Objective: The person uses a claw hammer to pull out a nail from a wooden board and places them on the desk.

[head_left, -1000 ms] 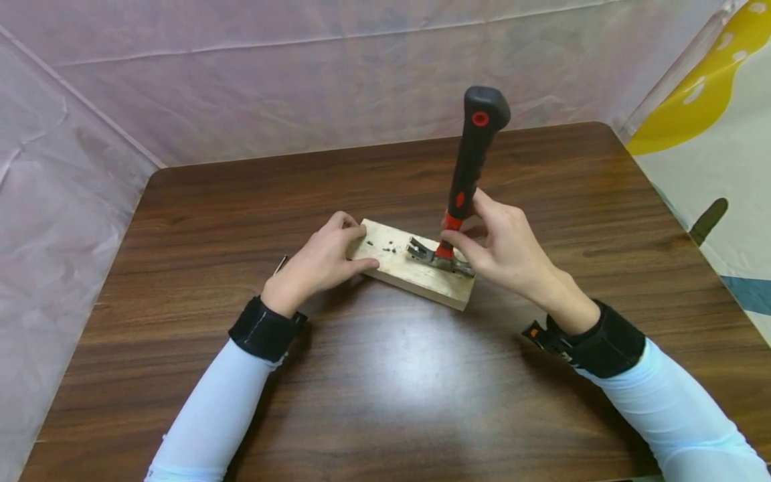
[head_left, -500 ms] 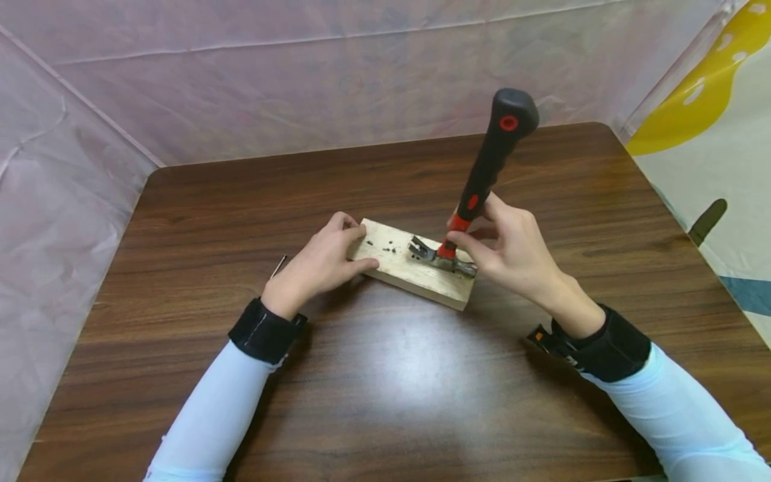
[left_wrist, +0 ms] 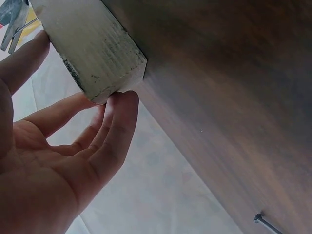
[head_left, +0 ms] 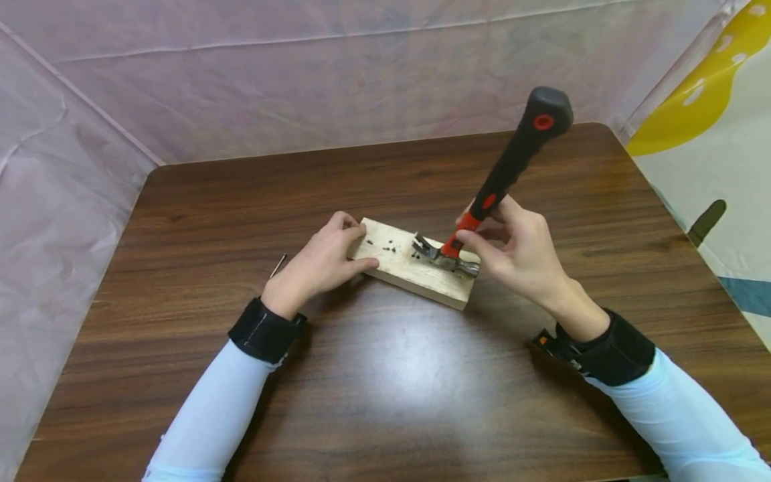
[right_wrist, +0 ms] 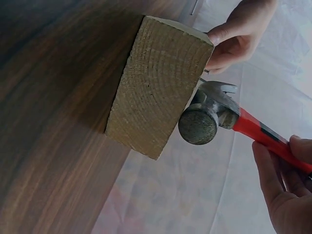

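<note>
A pale wooden block (head_left: pixel 415 274) lies on the table, with several dark holes or nail ends in its top. My left hand (head_left: pixel 322 261) grips its left end, thumb on the near side and fingers at the far corner. In my right hand (head_left: pixel 521 251), thumb and fingers pinch the red neck of a claw hammer (head_left: pixel 508 167). The hammer's steel head (right_wrist: pixel 200 119) rests on the block's right half, and its black handle leans up to the right. Beside the claw, a thin nail-like shaft (left_wrist: pixel 25 25) shows in the left wrist view; its lower end is hidden.
A loose nail (left_wrist: pixel 267 224) lies on the brown wooden table (head_left: pixel 199 221), just beyond my left wrist in the head view. Pale sheeting (head_left: pixel 271 94) hangs behind the table's back edge. A yellow patterned cloth (head_left: pixel 693 94) is at the right.
The hammer handle has tilted steadily to the right, and my right hand has shifted slightly right with it. The claw end has lifted a little. My left hand and the block have stayed put.
</note>
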`<state>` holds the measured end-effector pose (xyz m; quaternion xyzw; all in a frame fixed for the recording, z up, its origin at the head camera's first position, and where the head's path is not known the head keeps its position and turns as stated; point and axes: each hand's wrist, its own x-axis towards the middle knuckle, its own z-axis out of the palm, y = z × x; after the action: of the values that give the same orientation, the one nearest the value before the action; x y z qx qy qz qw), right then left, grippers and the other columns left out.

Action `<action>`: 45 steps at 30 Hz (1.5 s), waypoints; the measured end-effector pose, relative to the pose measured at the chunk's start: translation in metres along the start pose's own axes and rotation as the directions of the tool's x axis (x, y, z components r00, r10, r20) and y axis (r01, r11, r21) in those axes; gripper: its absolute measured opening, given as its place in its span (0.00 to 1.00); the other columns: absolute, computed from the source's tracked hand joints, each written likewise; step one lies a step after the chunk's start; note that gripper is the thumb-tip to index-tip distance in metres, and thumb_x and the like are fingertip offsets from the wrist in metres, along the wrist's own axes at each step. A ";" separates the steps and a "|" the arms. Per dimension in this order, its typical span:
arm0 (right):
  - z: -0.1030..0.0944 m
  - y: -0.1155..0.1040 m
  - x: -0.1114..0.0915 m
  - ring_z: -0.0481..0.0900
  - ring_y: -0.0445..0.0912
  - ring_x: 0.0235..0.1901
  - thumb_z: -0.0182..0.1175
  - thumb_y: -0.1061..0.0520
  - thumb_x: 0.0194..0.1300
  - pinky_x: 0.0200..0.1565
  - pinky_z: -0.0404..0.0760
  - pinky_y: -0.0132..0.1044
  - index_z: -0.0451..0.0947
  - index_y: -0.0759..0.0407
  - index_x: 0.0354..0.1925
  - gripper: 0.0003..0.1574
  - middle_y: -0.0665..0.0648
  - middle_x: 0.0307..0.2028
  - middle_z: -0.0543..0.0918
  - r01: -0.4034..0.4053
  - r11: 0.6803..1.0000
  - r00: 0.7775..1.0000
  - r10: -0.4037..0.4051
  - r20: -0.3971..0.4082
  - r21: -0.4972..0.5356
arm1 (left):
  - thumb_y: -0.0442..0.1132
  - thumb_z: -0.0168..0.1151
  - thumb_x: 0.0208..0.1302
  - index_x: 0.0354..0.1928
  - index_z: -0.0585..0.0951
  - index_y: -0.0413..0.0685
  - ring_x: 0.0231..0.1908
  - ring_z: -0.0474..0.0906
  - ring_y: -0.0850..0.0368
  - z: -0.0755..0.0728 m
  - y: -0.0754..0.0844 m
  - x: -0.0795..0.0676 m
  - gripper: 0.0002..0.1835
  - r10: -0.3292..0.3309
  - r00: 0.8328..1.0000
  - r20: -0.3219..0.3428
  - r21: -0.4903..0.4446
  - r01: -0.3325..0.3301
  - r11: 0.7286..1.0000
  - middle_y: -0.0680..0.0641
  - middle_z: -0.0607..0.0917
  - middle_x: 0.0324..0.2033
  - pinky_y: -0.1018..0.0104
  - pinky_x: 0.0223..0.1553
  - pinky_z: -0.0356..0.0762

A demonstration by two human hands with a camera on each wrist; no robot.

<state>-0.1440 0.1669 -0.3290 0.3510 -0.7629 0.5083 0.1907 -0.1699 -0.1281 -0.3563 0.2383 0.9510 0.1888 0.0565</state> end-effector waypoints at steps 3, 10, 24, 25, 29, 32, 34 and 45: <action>-0.002 0.001 -0.001 0.84 0.41 0.38 0.67 0.79 0.52 0.38 0.82 0.38 0.72 0.71 0.44 0.22 0.55 0.39 0.83 0.004 1.000 1.000 -0.004 -0.007 0.019 | 0.53 0.67 0.64 0.66 0.71 0.35 0.49 0.72 0.49 0.000 0.001 0.000 0.37 -0.002 1.000 0.003 0.004 0.002 1.000 0.40 0.67 0.55 0.60 0.53 0.69; -0.005 -0.018 0.002 0.83 0.39 0.38 0.65 0.83 0.50 0.38 0.81 0.39 0.71 0.76 0.42 0.21 0.63 0.38 0.82 -0.001 1.000 0.999 0.001 -0.037 0.014 | 0.53 0.67 0.64 0.67 0.70 0.36 0.50 0.71 0.49 -0.001 0.003 -0.002 0.38 -0.011 1.000 0.008 0.002 0.011 1.000 0.40 0.67 0.56 0.60 0.53 0.69; -0.006 -0.026 -0.001 0.83 0.41 0.38 0.64 0.84 0.51 0.37 0.81 0.41 0.70 0.80 0.42 0.20 0.69 0.37 0.81 -0.043 0.998 0.996 0.047 -0.079 0.054 | 0.53 0.66 0.65 0.68 0.69 0.34 0.51 0.71 0.49 0.001 0.003 -0.004 0.38 -0.007 1.000 -0.002 -0.001 0.007 1.000 0.40 0.67 0.56 0.60 0.54 0.68; -0.006 -0.026 -0.001 0.83 0.41 0.38 0.64 0.84 0.51 0.37 0.81 0.41 0.70 0.80 0.42 0.20 0.69 0.37 0.81 -0.044 0.997 0.995 0.048 -0.082 0.056 | 0.53 0.66 0.65 0.68 0.69 0.34 0.51 0.71 0.49 0.001 0.003 -0.004 0.38 -0.005 1.000 -0.002 0.000 0.005 1.000 0.40 0.67 0.56 0.60 0.54 0.68; -0.006 -0.027 -0.001 0.83 0.41 0.37 0.63 0.84 0.51 0.37 0.81 0.40 0.70 0.81 0.42 0.20 0.69 0.37 0.81 -0.050 0.997 0.994 0.055 -0.096 0.059 | 0.53 0.66 0.65 0.68 0.69 0.34 0.51 0.71 0.49 0.001 0.003 -0.005 0.38 0.010 1.000 -0.003 0.009 -0.010 1.000 0.39 0.68 0.57 0.60 0.54 0.68; -0.006 -0.026 0.000 0.83 0.41 0.38 0.63 0.84 0.52 0.37 0.81 0.41 0.70 0.81 0.43 0.20 0.68 0.37 0.81 -0.053 0.996 0.993 0.060 -0.104 0.069 | 0.54 0.65 0.65 0.67 0.69 0.33 0.52 0.71 0.48 0.001 0.003 -0.005 0.38 0.018 1.000 -0.010 0.017 -0.018 1.000 0.39 0.68 0.57 0.59 0.54 0.68; -0.006 -0.026 0.001 0.83 0.42 0.38 0.63 0.84 0.52 0.37 0.81 0.41 0.70 0.81 0.43 0.20 0.68 0.38 0.81 -0.053 0.995 0.992 0.061 -0.106 0.082 | 0.53 0.65 0.65 0.67 0.69 0.33 0.53 0.71 0.48 0.001 0.002 -0.005 0.38 0.018 1.000 -0.012 0.016 -0.018 1.000 0.39 0.68 0.57 0.59 0.55 0.67; -0.004 -0.025 0.004 0.83 0.44 0.38 0.62 0.84 0.52 0.37 0.81 0.41 0.69 0.82 0.44 0.20 0.68 0.38 0.81 -0.056 0.991 0.991 0.069 -0.115 0.118 | 0.53 0.64 0.66 0.67 0.70 0.33 0.54 0.71 0.47 0.001 0.002 -0.006 0.37 0.014 1.000 -0.027 0.013 -0.014 1.000 0.38 0.70 0.57 0.59 0.56 0.67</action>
<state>-0.1288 0.1633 -0.3081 0.3065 -0.7305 0.5768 0.1992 -0.1637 -0.1289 -0.3558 0.2428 0.9511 0.1863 0.0408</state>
